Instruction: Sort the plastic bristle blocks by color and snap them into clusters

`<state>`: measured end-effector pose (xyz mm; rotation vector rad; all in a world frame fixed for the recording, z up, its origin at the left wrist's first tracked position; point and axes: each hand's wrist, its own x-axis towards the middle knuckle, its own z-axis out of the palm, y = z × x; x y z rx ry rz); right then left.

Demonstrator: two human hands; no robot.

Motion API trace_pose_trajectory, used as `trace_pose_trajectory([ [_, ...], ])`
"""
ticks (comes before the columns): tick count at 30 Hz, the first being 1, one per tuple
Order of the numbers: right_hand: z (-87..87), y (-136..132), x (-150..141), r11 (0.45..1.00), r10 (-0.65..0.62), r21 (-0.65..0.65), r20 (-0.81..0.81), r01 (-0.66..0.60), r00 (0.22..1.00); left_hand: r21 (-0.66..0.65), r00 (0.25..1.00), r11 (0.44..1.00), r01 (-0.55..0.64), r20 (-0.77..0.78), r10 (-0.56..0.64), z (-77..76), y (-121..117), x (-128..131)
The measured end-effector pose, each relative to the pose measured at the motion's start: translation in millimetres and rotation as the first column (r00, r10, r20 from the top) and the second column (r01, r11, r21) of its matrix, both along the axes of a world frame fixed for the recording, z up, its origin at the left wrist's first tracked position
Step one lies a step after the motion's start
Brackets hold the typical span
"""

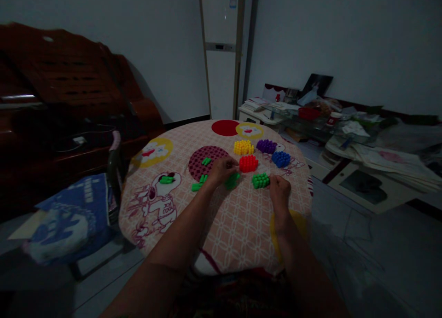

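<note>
Slightly left of the table's middle, my left hand has its fingers pinched together. Just under its fingertips is a blurred green patch; whether the hand grips part of it I cannot tell. The curled fingers of my right hand hold the right side of a bumpy green plastic cluster on the cloth. Beyond the hands stand similar clusters: red, yellow, purple and blue. Loose green plastic pieces lie left of my left hand, with more farther left.
A patterned cloth covers the round table. To the left are a wooden bench and a chair draped with blue fabric. A cluttered low cabinet runs along the right wall. Behind the table stands a tall white unit.
</note>
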<state>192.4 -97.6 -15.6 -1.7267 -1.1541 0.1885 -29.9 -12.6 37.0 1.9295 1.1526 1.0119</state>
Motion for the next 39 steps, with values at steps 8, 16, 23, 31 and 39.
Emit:
trace_pose_trajectory([
  [8, 2.0, -1.0, -0.8, 1.000, 0.009, -0.003, -0.003, -0.009, 1.000, 0.017, 0.958, 0.994, -0.105, 0.271, 0.097, -0.4, 2.1, 0.1],
  [16, 0.4, 0.5, 0.4, 1.000, -0.008, -0.006, 0.001, 0.008, 1.000, -0.016, 0.975, 0.993, -0.113, 0.191, 0.114, -5.2, 0.1, 4.6],
  [23, 2.6, -1.3, -1.0, 1.000, 0.000, 0.002, 0.002, 0.000, 1.000, -0.106, 0.990, 0.987, 0.123, -0.056, -0.130, -4.3, -8.2, 7.6],
  [31, 4.0, -2.2, -1.7, 1.000, 0.000, 0.001, 0.004, 0.000, 1.000, -0.340, 0.887, 0.826, 0.449, 0.056, -0.459, -13.4, -25.3, 26.9],
  [39, 5.1, -3.5, -3.3, 1.000, 0.002, 0.011, -0.011, -0.002, 1.000, -0.476, 0.879, 0.751, 0.458, 0.367, -0.304, 3.7, -31.0, 24.5],
])
